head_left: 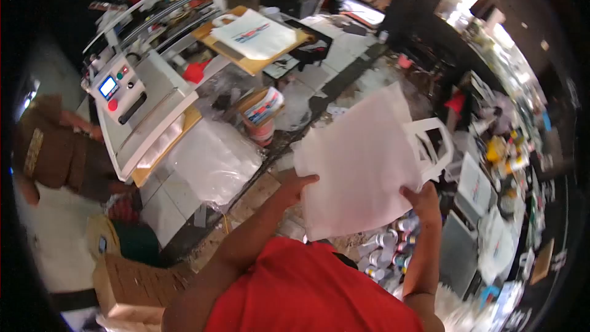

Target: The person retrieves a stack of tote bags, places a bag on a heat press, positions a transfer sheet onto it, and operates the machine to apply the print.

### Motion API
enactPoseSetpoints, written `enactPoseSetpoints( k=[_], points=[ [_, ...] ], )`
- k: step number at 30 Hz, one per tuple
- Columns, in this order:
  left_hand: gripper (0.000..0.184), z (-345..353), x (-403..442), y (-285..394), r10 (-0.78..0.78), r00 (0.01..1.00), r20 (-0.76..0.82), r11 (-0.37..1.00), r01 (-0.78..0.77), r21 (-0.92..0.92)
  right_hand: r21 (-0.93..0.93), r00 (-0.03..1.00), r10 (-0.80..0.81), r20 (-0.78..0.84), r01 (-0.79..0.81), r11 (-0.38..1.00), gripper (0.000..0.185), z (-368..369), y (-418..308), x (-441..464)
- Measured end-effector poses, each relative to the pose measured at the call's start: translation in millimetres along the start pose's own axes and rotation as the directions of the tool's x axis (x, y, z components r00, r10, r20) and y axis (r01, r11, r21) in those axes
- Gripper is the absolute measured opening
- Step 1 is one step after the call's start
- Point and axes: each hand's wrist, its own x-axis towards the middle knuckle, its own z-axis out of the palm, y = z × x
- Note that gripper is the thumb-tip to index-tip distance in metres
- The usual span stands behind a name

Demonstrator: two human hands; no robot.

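A plain white tote bag (359,166) is stretched out in front of me, its two handles (435,147) pointing right. My left hand (299,185) grips the bag's left edge, thumb on top and the other fingers hidden behind the fabric. On the lower right side, near the handles, my right hand (420,197) pinches the bag the same way. The side facing me shows no print. Further off, a printed white tote bag (255,34) lies on a wooden board (251,64) of the heat press.
At left stands a heat press (147,110) with a lit control panel (114,88). Clear plastic wrap (215,160) lies beside it. Several bottles (384,249) sit below the bag. Another person (61,147) is at far left. A cardboard box (132,289) stands at lower left.
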Motion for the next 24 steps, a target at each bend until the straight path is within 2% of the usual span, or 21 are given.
enactPoseSetpoints(
  k=[1,3,5,6,7,9,10,11,12,13,14,15,16,17,19,20,22,23,24],
  points=[
    [0.059,-7,22,-11,0.015,0.999,-0.042,1.0,-0.015,-0.014,-0.067,0.998,0.043,0.046,-0.04,0.997,0.036,5,18,29],
    [0.042,-18,52,-23,0.052,0.984,-0.173,0.998,-0.057,-0.028,-0.101,0.986,-0.019,0.168,0.036,0.994,0.034,3,-1,69],
    [0.044,-34,43,-6,0.095,0.969,-0.228,0.983,-0.127,-0.134,0.27,0.982,-0.174,0.078,0.148,0.951,0.037,15,24,116],
    [0.046,-38,33,11,0.13,0.964,-0.233,0.959,-0.182,-0.216,0.612,0.95,-0.163,0.266,-0.035,0.79,0.042,23,43,144],
    [0.046,-40,26,30,0.14,0.957,-0.255,0.954,-0.199,-0.223,0.608,0.941,-0.177,0.287,-0.036,0.793,0.042,41,82,178],
    [0.054,-37,16,65,0.273,0.932,-0.238,0.927,-0.321,-0.195,0.633,0.884,-0.016,0.467,-0.322,0.704,0.053,81,156,236],
    [0.054,-30,16,79,0.272,0.929,-0.251,0.923,-0.325,-0.204,0.372,0.841,0.227,0.491,-0.439,0.818,0.083,102,152,241],
    [0.053,-23,18,95,0.36,0.884,-0.297,0.931,-0.359,0.059,0.206,0.808,0.309,0.502,-0.458,0.865,0.085,122,142,241],
    [0.052,-21,24,105,0.456,0.832,-0.315,0.877,-0.359,0.319,0.034,0.779,0.388,0.493,-0.462,0.886,0.088,142,128,241],
    [0.052,-29,42,106,0.462,0.825,-0.324,0.876,-0.368,0.311,0.157,0.736,0.325,0.594,-0.502,0.85,0.091,165,127,249],
    [0.056,-39,66,99,0.725,0.687,-0.037,0.414,-0.393,0.821,0.266,0.688,0.25,0.682,-0.552,0.79,0.095,190,132,254],
    [0.061,-43,86,92,0.723,0.592,0.355,-0.246,-0.26,0.934,0.389,0.585,0.21,0.783,-0.725,0.569,0.087,214,123,257],
    [0.06,-19,95,95,0.554,0.819,0.15,-0.056,-0.143,0.988,0.387,0.465,0.099,0.88,-0.821,0.421,0.094,226,100,258],
    [0.059,11,97,107,0.304,0.952,-0.049,0.093,0.021,0.995,0.377,0.462,0.119,0.879,-0.825,0.42,0.094,229,68,250],
    [0.051,35,92,107,0.112,0.971,0.213,-0.105,-0.202,0.974,0.638,0.578,-0.289,0.763,-0.745,0.195,0.094,227,12,243],
    [0.051,38,95,94,0.105,0.972,0.211,-0.078,-0.203,0.976,0.626,0.573,-0.265,0.775,-0.753,0.201,0.094,232,18,256],
    [0.045,36,100,77,-0.067,0.967,0.247,-0.311,-0.256,0.915,0.363,0.394,0.094,0.914,-0.901,0.237,0.073,247,45,289],
    [0.045,32,100,78,-0.073,0.967,0.242,-0.294,-0.253,0.922,0.348,0.38,0.109,0.918,-0.908,0.234,0.073,256,54,298],
    [0.043,26,98,81,-0.076,0.967,0.243,-0.272,-0.254,0.928,0.311,0.388,0.155,0.909,-0.877,0.367,0.062,263,59,304]
  ],
)
